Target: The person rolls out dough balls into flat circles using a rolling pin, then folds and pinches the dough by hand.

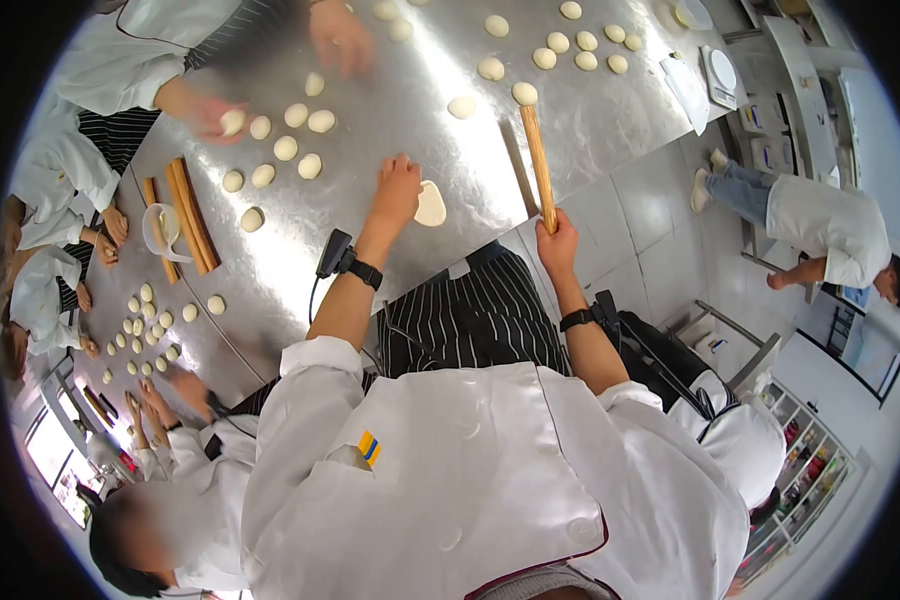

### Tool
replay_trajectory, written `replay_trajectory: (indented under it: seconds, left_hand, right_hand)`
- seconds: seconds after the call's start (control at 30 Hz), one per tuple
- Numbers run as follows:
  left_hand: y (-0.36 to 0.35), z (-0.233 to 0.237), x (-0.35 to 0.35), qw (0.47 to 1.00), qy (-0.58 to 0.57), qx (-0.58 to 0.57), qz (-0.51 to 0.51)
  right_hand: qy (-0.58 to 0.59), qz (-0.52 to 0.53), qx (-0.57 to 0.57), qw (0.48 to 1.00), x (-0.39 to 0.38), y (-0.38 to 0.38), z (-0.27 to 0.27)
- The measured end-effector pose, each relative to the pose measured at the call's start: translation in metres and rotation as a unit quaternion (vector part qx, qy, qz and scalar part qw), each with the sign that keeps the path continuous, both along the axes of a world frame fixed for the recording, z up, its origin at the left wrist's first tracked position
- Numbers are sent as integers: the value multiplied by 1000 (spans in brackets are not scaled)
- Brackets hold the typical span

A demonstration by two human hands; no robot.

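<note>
My right hand (558,243) is wrapped round the near end of a wooden rolling pin (537,155), which points away from me over the table's edge. At the pin's far end lies a round dough ball (524,94). My left hand (398,190) rests with bent fingers at the left edge of a flattened piece of dough (430,204), apparently pinching that edge; part of the grip is hidden. The flattened piece lies on the steel table (370,110) in front of my striped apron.
Dough balls (286,148) lie in several groups. More rolling pins (192,215) and a clear plastic cup (160,230) sit to the left. A co-worker's blurred hand (205,112) holds a dough ball. A white scale (719,72) stands at the far right corner.
</note>
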State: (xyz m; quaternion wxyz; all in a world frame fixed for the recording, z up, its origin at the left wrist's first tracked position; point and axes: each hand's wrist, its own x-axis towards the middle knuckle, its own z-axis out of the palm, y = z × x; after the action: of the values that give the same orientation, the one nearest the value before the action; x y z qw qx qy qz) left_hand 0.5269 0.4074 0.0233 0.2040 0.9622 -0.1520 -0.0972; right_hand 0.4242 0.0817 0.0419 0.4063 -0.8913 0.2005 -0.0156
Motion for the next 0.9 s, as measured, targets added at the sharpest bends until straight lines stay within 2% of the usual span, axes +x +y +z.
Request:
replay_trajectory:
  seconds: [0.03,0.13,0.23,0.37,0.43,0.47,0.53,0.57,0.63,0.77,0.8,0.83,0.87,0.9]
  left_hand:
    - [-2,-2,-4,999,-36,5,-4]
    - [-10,-6,-22,999,26,25,32]
    - [-19,9,-36,999,-23,11,41]
    - [-26,13,-49,998,-16,6,61]
    - [-32,12,-54,982,-176,-4,67]
    - [-34,17,-59,982,-174,-1,71]
    - [-39,41,-65,983,76,-81,146]
    - [-42,56,-69,982,77,-80,151]
    - [-48,85,-72,941,169,-150,253]
    - [-61,116,-78,903,192,-219,315]
    - [-70,131,-75,827,254,-363,347]
    - [-79,138,-72,724,309,-496,368]
    - [-89,136,-68,723,308,-496,368]
    - [-97,132,-60,673,307,-575,350]
  right_hand:
    - [3,4,3,1000,1,-2,0]
    - [16,21,10,1000,4,-7,2]
    - [17,48,19,999,7,-13,0]
    - [20,83,30,996,6,-27,-8]
    - [17,92,35,995,9,-35,-12]
    - [16,96,37,995,9,-39,-13]
    - [25,108,39,993,11,-49,-11]
    - [35,115,40,992,12,-53,-10]
    - [35,123,47,991,15,-62,-10]
    - [43,148,42,987,22,-84,-21]
    - [43,149,42,987,24,-88,-24]
    - [34,148,35,988,27,-93,-27]
    - [25,148,28,988,29,-97,-29]
    - [25,149,27,988,34,-98,-26]
